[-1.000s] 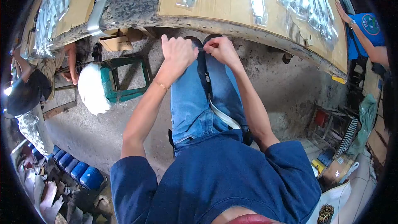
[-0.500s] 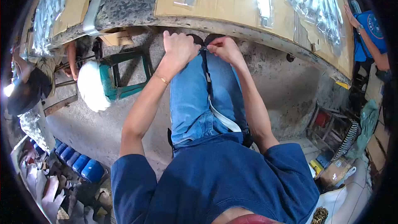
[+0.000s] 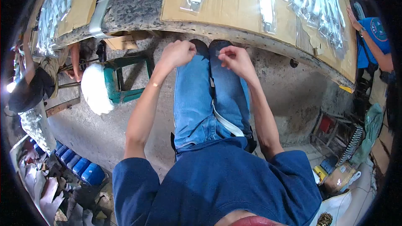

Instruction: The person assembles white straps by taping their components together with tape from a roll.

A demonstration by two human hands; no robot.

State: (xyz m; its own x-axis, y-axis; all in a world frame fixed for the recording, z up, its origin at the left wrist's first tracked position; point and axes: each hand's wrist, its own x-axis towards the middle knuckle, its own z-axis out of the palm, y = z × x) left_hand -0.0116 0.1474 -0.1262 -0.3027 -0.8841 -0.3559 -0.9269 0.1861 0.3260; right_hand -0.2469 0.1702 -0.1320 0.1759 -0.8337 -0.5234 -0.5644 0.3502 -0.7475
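Writing: round emblem (image 3: 378, 29) on a co-worker's blue shirt (image 3: 369, 48), upper right of frame, its lettering too small to read; carton (image 3: 340, 175), lower right, bearing a pale label, illegible

Hands: left hand (image 3: 178, 53) and right hand (image 3: 235, 60), upper centre, apart, above the knees, fingers curled; whether either grips something small cannot be told

Strap: one pale strap (image 3: 228, 123), lying along the lap over blue jeans (image 3: 192, 104), centre

Surroundings: bench (image 3: 130, 8) across the top, with cardboard sheet (image 3: 230, 4) and clear-packed bundles (image 3: 314, 12), upper right; green stool (image 3: 112, 84) with white bundle (image 3: 94, 88), left; blue containers (image 3: 92, 173), lower left

Edges and room: bench's front edge curving close by the knees; grey floor (image 3: 289, 96) on both sides of the legs, narrower towards the stool, broader at right
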